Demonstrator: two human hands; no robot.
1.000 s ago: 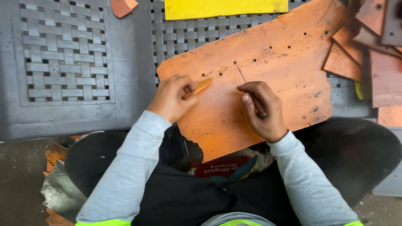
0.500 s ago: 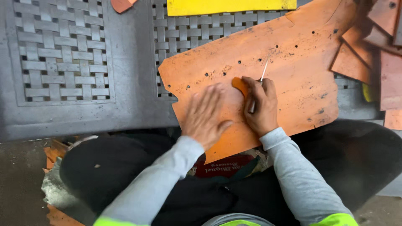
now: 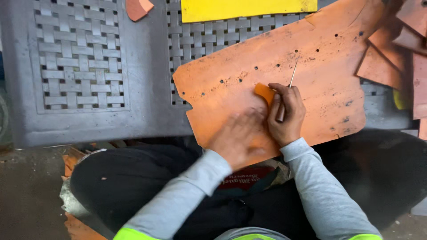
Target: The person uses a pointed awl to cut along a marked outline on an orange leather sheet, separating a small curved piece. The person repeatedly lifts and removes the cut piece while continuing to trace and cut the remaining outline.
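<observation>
Head view, right hand: the right hand (image 3: 287, 114) is curled around a thin metal awl-like tool (image 3: 291, 79), whose point sticks out past the fingers, away from the body; the same fingers press a small orange scrap (image 3: 264, 92) that lies at the hand's thumb side.
Head view, left hand: the left hand (image 3: 238, 138) is blurred; it lies palm down and spread flat, holding nothing, just beside the right hand on its inner side and nearer the body.
Head view, sheet: both hands rest on a large orange leather-like sheet (image 3: 320, 58) dotted with small punched holes; it stretches from under the hands outward, partly over the lap and partly over the grey woven-pattern worktop (image 3: 80, 66).
Head view, surroundings: beyond the right hand's outer side lies a pile of orange offcuts (image 3: 391, 62); far ahead of the hands, a yellow sheet (image 3: 249, 9).
Step in hand: by the look of it, the small scrap is being positioned and pinned on the sheet for marking or piercing.
Next move calls for: a steady flat hold on the sheet and the tool tip brought down precisely at the scrap's edge.
</observation>
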